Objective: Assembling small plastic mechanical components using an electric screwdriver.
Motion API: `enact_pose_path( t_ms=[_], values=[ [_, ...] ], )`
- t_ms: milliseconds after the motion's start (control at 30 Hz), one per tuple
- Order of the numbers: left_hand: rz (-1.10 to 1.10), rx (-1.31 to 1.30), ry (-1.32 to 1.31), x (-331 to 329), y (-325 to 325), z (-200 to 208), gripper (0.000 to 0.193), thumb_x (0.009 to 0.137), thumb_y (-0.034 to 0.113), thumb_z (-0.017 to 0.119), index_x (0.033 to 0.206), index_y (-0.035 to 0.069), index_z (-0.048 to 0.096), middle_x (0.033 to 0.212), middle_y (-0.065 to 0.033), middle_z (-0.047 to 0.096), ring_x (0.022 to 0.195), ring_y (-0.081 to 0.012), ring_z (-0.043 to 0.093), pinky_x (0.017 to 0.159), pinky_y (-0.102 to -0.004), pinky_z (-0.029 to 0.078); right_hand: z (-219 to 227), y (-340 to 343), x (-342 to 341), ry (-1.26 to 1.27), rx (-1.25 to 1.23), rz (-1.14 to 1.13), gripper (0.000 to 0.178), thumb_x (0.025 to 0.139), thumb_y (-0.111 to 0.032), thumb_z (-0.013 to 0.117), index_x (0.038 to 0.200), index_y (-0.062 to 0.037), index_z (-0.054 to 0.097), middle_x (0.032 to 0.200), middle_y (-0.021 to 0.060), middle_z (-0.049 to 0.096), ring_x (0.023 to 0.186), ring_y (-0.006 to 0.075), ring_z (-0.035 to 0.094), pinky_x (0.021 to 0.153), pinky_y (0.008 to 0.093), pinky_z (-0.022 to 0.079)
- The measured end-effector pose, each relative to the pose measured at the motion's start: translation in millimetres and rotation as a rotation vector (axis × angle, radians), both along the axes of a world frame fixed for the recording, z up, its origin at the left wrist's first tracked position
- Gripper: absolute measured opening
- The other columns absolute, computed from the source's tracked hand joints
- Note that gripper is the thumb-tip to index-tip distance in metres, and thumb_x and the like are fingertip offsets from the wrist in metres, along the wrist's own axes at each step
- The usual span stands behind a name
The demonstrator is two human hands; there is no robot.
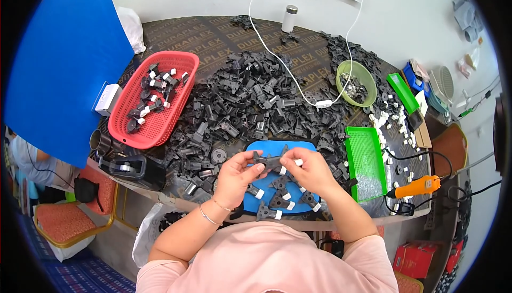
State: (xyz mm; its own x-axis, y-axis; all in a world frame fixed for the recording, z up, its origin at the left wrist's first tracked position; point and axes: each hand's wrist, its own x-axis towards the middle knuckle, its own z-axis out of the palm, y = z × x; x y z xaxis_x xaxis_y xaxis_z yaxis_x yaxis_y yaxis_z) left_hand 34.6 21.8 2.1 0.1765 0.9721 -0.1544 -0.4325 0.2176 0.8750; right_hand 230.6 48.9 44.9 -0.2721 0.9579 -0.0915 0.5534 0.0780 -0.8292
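Note:
Over a blue mat [302, 146] near the table's front edge, my left hand [234, 181] pinches a black plastic fitting [271, 161] between thumb and fingers. My right hand [312, 173] is closed on the other end of the same fitting. A small white plastic piece [298, 162] shows at my right fingertips; whether it is joined to the fitting I cannot tell. Below both hands, several black fittings with white ends [281, 202] lie on the mat. A big pile of loose black parts [256, 87] spreads beyond it.
A red basket [184, 106] with fittings stands left, beside a black tape dispenser [140, 171]. To the right are a green tray [368, 159], an orange electric screwdriver [417, 187], scattered white pieces [392, 127] and a yellow-green bowl [341, 74] of metal bits. A white cable [285, 66] crosses the pile.

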Motion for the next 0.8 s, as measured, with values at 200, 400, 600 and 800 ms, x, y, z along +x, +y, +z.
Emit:
enact_pose_path(
  t_ms=[200, 400, 600, 800],
  values=[
    [-0.034, -0.027, -0.045, 0, -5, 5, 0.029, 0.085, -0.003, 0.059, 0.114, -0.001, 0.055, 0.103, -0.0102, 0.063, 0.091, -0.0179, 0.063, 0.080, -0.0315, 0.056, -9, -5, 6, 0.162, -0.057, 0.168, 0.027, 0.083, -0.019, 0.068, 0.106, -0.0052, 0.063, 0.076, 0.0050, 0.060, 0.067, 0.0157, 0.055, 0.063, 0.0283, 0.045],
    [-0.039, 0.216, 0.059, -2, -7, -4, 0.027, 0.085, -0.006, 0.058, 0.112, -0.001, 0.057, 0.102, -0.0098, 0.063, 0.092, -0.0162, 0.062, 0.081, -0.0307, 0.056, -27, -11, -4, 0.133, 0.135, 0.127, 0.020, 0.081, -0.021, 0.070, 0.090, -0.0041, 0.064, 0.071, 0.0050, 0.059, 0.063, 0.0151, 0.054, 0.059, 0.0279, 0.043],
    [-0.136, 0.231, 0.176, -14, 3, -1, 0.028, 0.084, -0.007, 0.058, 0.112, 0.000, 0.057, 0.107, -0.0098, 0.063, 0.095, -0.0137, 0.061, 0.084, -0.0267, 0.051, -35, -14, -7, 0.163, 0.126, 0.095, 0.021, 0.081, -0.022, 0.070, 0.090, -0.0039, 0.064, 0.067, 0.0048, 0.057, 0.062, 0.0144, 0.054, 0.058, 0.0282, 0.043],
    [-0.111, 0.215, 0.089, -12, 2, -4, 0.029, 0.084, -0.006, 0.060, 0.112, 0.000, 0.057, 0.105, -0.0058, 0.063, 0.097, -0.0108, 0.059, 0.085, -0.0240, 0.048, -34, -8, -6, 0.204, 0.330, 0.174, 0.019, 0.084, -0.014, 0.066, 0.100, -0.0040, 0.064, 0.082, 0.0054, 0.058, 0.068, 0.0126, 0.054, 0.061, 0.0266, 0.044]
  ],
)
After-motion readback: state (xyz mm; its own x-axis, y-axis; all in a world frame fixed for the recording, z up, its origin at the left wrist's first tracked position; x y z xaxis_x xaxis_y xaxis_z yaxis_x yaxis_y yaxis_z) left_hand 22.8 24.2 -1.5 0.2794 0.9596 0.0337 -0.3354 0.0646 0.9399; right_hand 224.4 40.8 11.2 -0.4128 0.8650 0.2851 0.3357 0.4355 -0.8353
